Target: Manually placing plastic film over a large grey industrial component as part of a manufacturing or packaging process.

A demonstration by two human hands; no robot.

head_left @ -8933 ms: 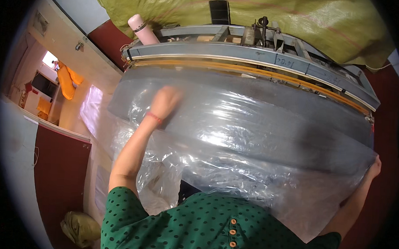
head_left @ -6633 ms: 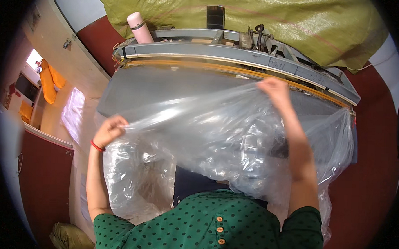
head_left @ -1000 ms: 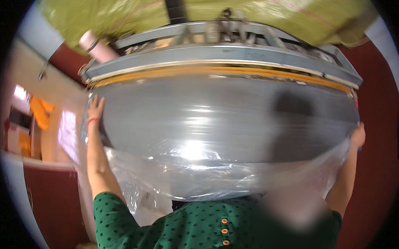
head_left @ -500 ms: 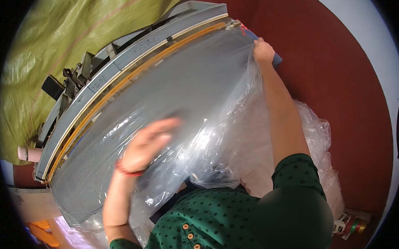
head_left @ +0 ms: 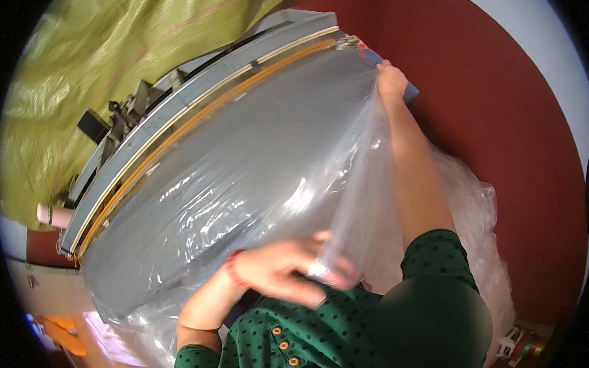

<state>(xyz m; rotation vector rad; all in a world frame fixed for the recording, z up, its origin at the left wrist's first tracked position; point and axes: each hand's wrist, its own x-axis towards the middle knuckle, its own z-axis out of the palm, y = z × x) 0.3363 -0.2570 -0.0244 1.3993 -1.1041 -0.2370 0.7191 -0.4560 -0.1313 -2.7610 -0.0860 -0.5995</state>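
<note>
A clear plastic sheet (head_left: 203,210) lies over a long grey surface (head_left: 278,105), wrinkled and glossy, and gathers in loose folds toward my body. At the far right corner my right hand (head_left: 392,82) is closed on the sheet's edge, pulling a fold taut down along my forearm. My left hand (head_left: 295,268), with a red band at the wrist, is blurred near my waist. Its thumb and fingers are apart, and the fingers overlap a hanging fold of the sheet; I cannot tell how firmly they touch it.
Along the far side runs a grey metal rail (head_left: 200,93) with an orange strip (head_left: 246,82). Beyond it are dark brackets (head_left: 118,116) and a yellow-green tarp (head_left: 111,48). A pink cylinder (head_left: 53,216) stands at the rail's left end. Red floor (head_left: 498,113) spreads to the right.
My left hand has moved from above the sheet down and right to the hanging fold near my waist. My right hand stays at the corner.
</note>
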